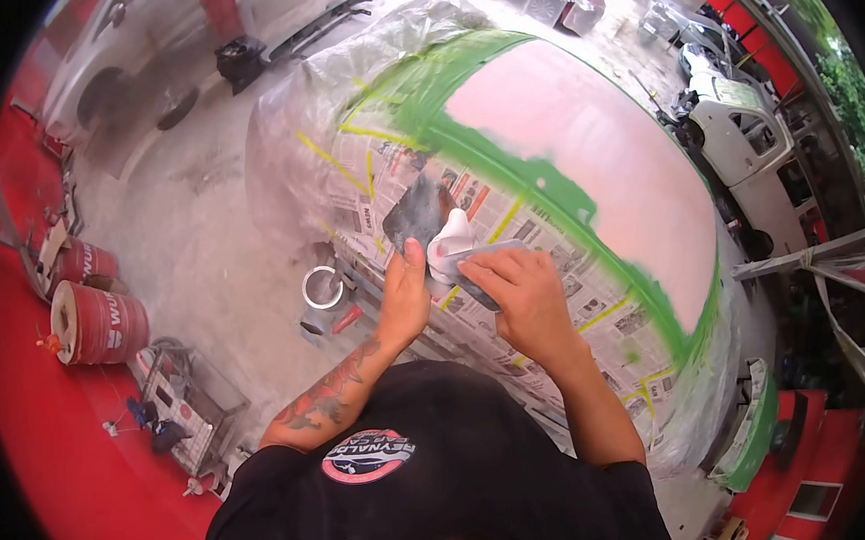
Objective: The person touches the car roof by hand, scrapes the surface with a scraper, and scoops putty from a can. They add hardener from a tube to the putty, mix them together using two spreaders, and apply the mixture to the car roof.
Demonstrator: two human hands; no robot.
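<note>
My left hand [407, 286] is closed at the lower edge of a dark flat plate [416, 212], which tilts up above the fingers. A mound of white paste [451, 239] stands at the plate's right side. In my right hand [515, 286] is a grey flat spreader [483, 259], its edge against the paste. Both hands are close together over newspaper [573, 265] taped with yellow strips to a vehicle. Beyond the paper lies a pink panel [601, 161] with a green border [549, 186].
Below the hands' left side stands a round can [322, 288] with a red-handled tool [347, 319] near it. Clear plastic sheeting [295, 160] drapes the vehicle. Red drums [113, 326] and a metal cart [188, 393] are at the left. A white vehicle cab [743, 136] is at the right.
</note>
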